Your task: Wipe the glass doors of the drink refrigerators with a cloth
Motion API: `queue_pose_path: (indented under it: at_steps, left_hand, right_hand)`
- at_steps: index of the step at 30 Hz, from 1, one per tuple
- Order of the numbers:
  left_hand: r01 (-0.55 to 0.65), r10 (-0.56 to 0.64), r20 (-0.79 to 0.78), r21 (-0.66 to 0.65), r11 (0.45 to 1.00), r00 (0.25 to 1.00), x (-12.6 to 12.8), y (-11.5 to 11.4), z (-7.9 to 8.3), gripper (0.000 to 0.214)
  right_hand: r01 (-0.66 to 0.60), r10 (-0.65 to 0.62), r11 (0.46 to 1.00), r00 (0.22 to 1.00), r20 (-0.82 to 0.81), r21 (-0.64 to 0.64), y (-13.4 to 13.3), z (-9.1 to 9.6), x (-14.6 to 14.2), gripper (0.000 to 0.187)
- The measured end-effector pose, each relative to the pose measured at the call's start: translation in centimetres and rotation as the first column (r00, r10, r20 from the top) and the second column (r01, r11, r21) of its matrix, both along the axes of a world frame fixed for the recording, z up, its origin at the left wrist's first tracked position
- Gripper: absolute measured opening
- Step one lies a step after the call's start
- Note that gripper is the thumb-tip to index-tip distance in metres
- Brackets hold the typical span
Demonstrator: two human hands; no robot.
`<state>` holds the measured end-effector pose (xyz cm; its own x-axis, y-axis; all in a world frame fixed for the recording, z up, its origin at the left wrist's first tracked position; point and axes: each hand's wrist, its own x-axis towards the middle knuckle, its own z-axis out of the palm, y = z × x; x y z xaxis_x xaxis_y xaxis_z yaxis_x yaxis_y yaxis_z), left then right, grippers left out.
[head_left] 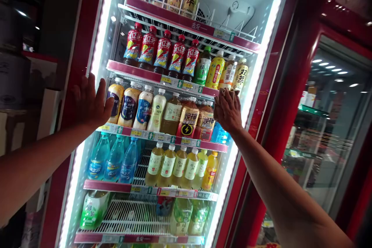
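Note:
A lit red drinks cooler (78, 46) fills the view, with several shelves of bottles. My left hand (90, 102) is spread flat, fingers up, at the cooler's left edge, its thumb in front of a brown-capped milk-tea bottle (116, 100). My right hand (228, 110) is also flat with fingers up, in front of the right end of the same shelf, beside an amber bottle with a yellow lightning label (188, 120). Neither hand holds anything. I cannot tell whether they rest on a glass door.
Red-capped bottles (162, 52) line the shelf above the hands; blue bottles (114, 159) and yellow tea bottles (180, 166) stand below. At the right a red-framed glass panel (328, 124) reflects shop shelves. Dark boxes stand at the left (14, 77).

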<state>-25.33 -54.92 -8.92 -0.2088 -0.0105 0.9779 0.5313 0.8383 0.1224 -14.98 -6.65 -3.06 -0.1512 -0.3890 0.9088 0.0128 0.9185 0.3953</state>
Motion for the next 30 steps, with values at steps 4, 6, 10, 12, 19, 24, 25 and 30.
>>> queue_pose_path:
  at_steps: [4,6,10,12,19,24,25,30]
  left_hand:
    - [-0.054,0.054,-0.004,0.022,0.998,0.999,-0.8,-0.4,-0.2,0.078]
    - [-0.049,0.049,0.001,0.017,0.999,0.999,-1.0,-0.5,-0.3,0.078]
    - [-0.046,0.046,-0.017,0.009,0.999,0.999,-1.3,-0.8,-0.5,0.075]
    - [-0.042,0.041,-0.033,-0.003,0.999,0.999,-1.6,-1.1,-0.6,0.074]
    - [-0.02,0.018,-0.061,-0.024,1.0,0.998,-1.9,-1.4,-0.8,0.073]
    - [0.003,-0.005,-0.075,-0.028,1.0,0.997,-2.0,-1.5,-0.9,0.073]
    - [0.008,-0.01,-0.076,-0.031,0.999,0.997,-2.0,-1.6,-0.9,0.073]
    - [0.029,-0.033,-0.066,-0.054,0.998,0.997,-2.2,-1.9,-1.0,0.074]
  right_hand:
    - [0.016,-0.023,0.997,0.996,-0.091,-0.079,0.5,1.1,-0.3,0.062]
    - [-0.008,-0.012,0.992,0.988,-0.157,-0.122,-0.6,1.0,-1.0,0.063]
    - [-0.025,0.025,1.0,0.998,-0.066,0.001,-3.9,-0.6,-1.5,0.066]
    - [-0.031,0.03,0.995,0.999,0.017,0.097,-4.4,-0.9,-1.0,0.065]
    - [-0.015,0.002,0.994,0.993,-0.118,-0.107,-4.6,0.7,-1.7,0.062]
    - [-0.021,0.022,1.0,1.0,-0.004,0.016,-8.3,-0.5,-2.5,0.063]
    - [-0.017,0.015,0.998,0.999,0.031,0.055,-8.6,-0.7,-2.3,0.063]
    - [0.009,-0.009,1.0,1.0,-0.021,-0.026,-7.9,0.7,-2.1,0.057]
